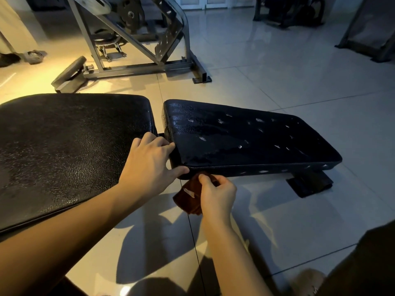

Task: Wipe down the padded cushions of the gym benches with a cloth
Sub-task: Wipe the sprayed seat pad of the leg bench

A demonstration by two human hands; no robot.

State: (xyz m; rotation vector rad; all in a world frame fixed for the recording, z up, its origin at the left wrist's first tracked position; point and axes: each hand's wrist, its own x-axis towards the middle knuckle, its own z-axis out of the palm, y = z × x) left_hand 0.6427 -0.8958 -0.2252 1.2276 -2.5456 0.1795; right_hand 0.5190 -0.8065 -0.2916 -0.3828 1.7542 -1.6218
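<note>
Cloth (188,198), dark brown and folded, is what I see on my screen just under the near corner of the smaller cushion (245,139). The right hand (217,195) pinches the upper part of the cloth between thumb and fingers, and the top of it touches the lower side edge of that cushion. The rest hangs down over the tiled floor (277,77).

The left hand (149,163) grips the same corner: its fingers curl over the end of the smaller cushion, into the gap between the two pads, and the thumb lies along the near edge. The larger cushion (64,146) is just beside it on the left, black and grainy. The smaller cushion shines and has pale marks on its surface. Under its far end stands a dark bench foot (310,185). Behind the bench I see a grey machine frame (136,67).
</note>
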